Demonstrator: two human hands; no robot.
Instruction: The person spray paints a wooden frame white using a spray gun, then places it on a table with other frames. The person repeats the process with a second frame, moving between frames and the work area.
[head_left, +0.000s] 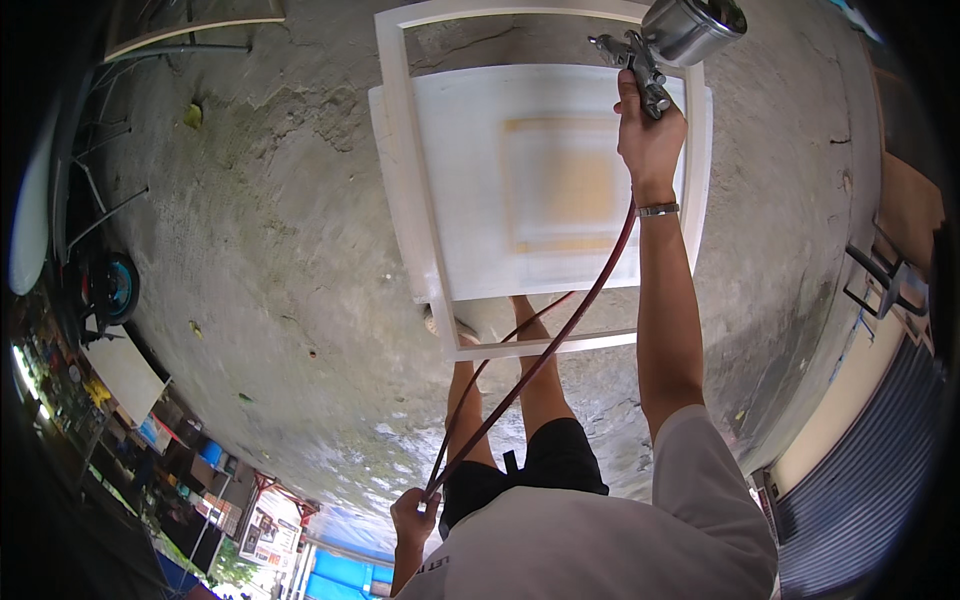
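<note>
The person stands over a white-painted frame lying flat on the rough concrete floor in the upper middle of the frame, with a white board set inside it that has a bare tan patch near its centre. The right hand is stretched out toward the top right of the frame, fingers wrapped tight around the grip of a metal spray gun, whose shiny cup sits at the very top edge, above the far rail of the white-painted frame. A silver bracelet rings that wrist. From the spray gun a dark red hose runs down across the board and past the person's bare legs to the lower middle, where the left hand is closed around it, holding it up beside the hip. Black shorts and a grey shirt fill the bottom centre. At the far left edge stand a small blue-rimmed wheel and metal tubing, well apart from the work.
</note>
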